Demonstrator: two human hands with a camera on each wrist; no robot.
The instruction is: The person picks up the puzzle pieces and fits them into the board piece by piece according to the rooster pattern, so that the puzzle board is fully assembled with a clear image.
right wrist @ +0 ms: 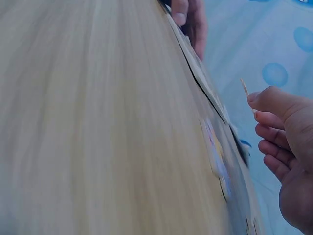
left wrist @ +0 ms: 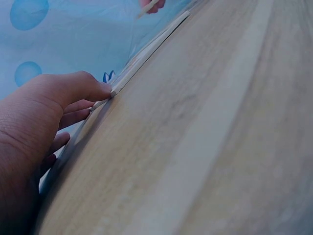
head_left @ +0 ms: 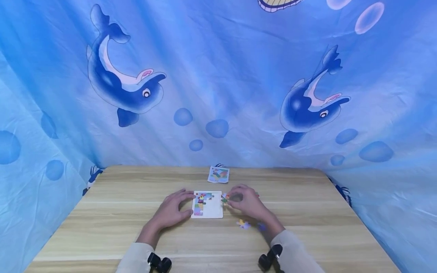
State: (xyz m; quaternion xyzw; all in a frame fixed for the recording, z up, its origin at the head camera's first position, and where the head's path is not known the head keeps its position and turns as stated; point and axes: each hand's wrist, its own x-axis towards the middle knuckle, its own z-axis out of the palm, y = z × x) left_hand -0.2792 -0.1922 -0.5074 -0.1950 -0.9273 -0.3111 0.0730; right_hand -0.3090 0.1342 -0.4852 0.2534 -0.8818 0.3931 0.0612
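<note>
A square puzzle tray (head_left: 213, 209) with a white rim lies on the wooden table, its left side and top holding joined colourful pieces. My left hand (head_left: 172, 209) grips the tray's left edge, thumb at the near corner and forefinger by the far one. In the left wrist view the thumb (left wrist: 98, 90) presses against the tray's corner. Just beyond the right rim, my right hand (head_left: 248, 201) pinches a puzzle piece (head_left: 224, 199) between thumb and forefinger. The right wrist view shows that piece (right wrist: 244, 87) edge-on, raised above the table.
Loose puzzle pieces (head_left: 243, 224) lie right of the tray, with a purple one (head_left: 261, 226) beside the right forearm. Behind the tray is a small picture card (head_left: 218, 174). A blue dolphin-print cloth (head_left: 218, 94) hangs behind the table (head_left: 191, 246).
</note>
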